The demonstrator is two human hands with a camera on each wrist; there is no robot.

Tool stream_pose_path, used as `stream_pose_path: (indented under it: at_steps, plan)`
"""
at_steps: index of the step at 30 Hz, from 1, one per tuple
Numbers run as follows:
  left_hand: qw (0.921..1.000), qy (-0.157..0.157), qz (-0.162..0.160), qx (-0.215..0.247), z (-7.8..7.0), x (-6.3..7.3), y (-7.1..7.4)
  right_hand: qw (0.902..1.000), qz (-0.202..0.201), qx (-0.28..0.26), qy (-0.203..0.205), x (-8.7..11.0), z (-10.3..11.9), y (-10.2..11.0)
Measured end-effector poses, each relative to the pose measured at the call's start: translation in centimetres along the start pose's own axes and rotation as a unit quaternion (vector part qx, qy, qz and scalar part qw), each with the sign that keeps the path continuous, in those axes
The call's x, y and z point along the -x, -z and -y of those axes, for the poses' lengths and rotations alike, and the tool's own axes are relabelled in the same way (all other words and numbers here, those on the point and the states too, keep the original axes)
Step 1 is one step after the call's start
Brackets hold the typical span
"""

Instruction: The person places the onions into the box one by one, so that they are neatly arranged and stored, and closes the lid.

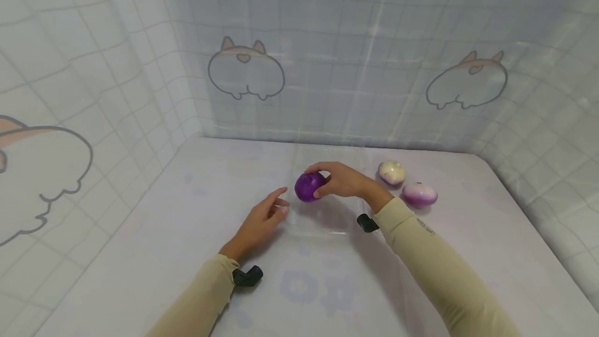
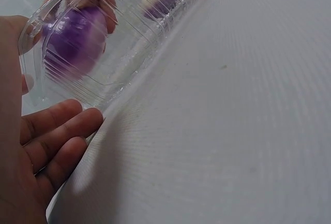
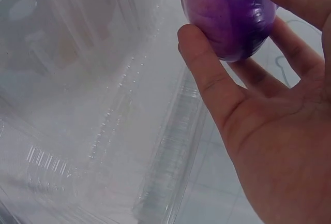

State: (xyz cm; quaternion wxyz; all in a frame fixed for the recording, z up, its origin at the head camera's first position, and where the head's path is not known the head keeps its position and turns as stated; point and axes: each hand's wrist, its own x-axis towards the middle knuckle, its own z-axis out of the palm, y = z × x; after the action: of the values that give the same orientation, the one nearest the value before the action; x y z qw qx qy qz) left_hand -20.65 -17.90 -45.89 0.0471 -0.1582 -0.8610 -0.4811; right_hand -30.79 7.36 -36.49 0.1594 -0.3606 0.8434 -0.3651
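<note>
My right hand (image 1: 345,179) grips a glossy round purple onion (image 1: 307,188) between thumb and fingers. In the right wrist view the onion (image 3: 227,14) shows a paler side, and the hand (image 3: 279,125) reaches around it. A clear plastic box (image 1: 333,232) lies below the onion; its transparent walls make the edges hard to follow. Beside the box's left side is my left hand (image 1: 263,220), fingers loosely bent and holding nothing. In the left wrist view the left hand's fingers (image 2: 62,131) lie close to the box (image 2: 135,58); whether they touch it I cannot tell.
Right of the box lie two more onions on the pale table (image 1: 196,212): a whitish one (image 1: 392,172) and a pink-and-white one (image 1: 419,195). Behind and at both sides hang white grid-patterned curtains (image 1: 327,98) with cartoon animal prints.
</note>
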Motion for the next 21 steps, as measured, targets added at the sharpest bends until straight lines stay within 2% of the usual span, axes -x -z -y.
stream_pose_path:
  at_steps: [7, 15, 21]
  plan:
    - [1.0000, -0.002, -0.003, -0.006, -0.16, -0.06, 0.00, 0.9996, -0.002, 0.027, 0.009, -0.42, -0.16, -0.16]
    - [0.9999, -0.013, -0.006, -0.005, -0.09, -0.32, 0.01, 0.9982, -0.003, 0.060, -0.011, -0.36, 0.37, -0.24]
    - [1.0000, 0.005, -0.007, -0.004, 0.05, -0.16, -0.15, 0.9971, 0.006, 0.073, -0.020, -0.40, 0.62, -0.66]
